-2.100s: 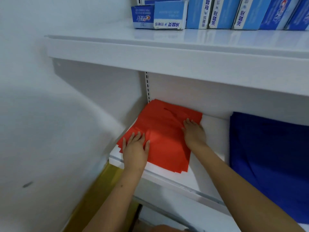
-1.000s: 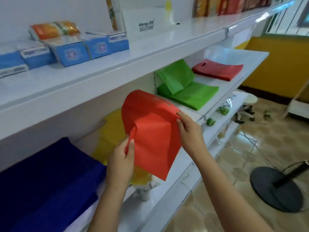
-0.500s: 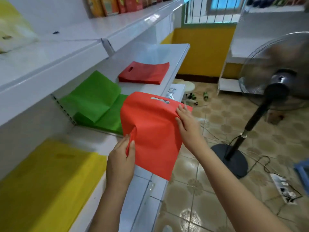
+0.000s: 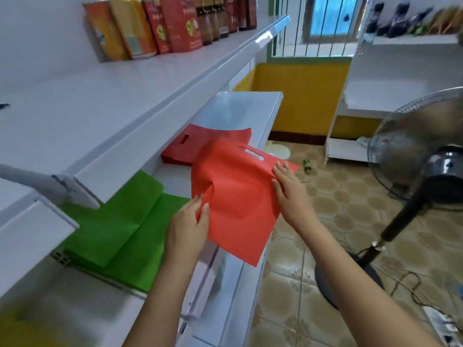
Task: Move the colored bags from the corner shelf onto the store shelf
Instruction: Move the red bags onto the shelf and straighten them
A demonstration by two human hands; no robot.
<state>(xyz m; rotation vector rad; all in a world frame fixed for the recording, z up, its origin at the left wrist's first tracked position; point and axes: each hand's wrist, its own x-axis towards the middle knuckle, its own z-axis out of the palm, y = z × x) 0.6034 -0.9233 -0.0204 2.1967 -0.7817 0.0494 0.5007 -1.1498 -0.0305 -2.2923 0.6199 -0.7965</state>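
Note:
I hold a flat red bag (image 4: 238, 196) with a cut-out handle in the air in front of the white store shelf (image 4: 238, 108). My left hand (image 4: 190, 226) pinches its left edge between thumb and fingers. My right hand (image 4: 288, 186) grips its right edge near the handle end. Behind it, a stack of darker red bags (image 4: 190, 144) lies on the shelf. Green bags (image 4: 125, 226) lie on the shelf to the left, one leaning up against the back. A yellow bag (image 4: 15, 329) shows at the bottom left corner.
An upper shelf (image 4: 125, 78) carries several cartons and bottles (image 4: 162, 23). A standing fan (image 4: 423, 151) is on the tiled floor at right, with cables and a power strip (image 4: 443, 324) near its base. A second white shelf unit (image 4: 390, 96) stands at the far right.
I lifted the red bag off the corner shelf, turned right along the shelf past the blue, yellow and green bags, and now it hangs in front of the red stack.

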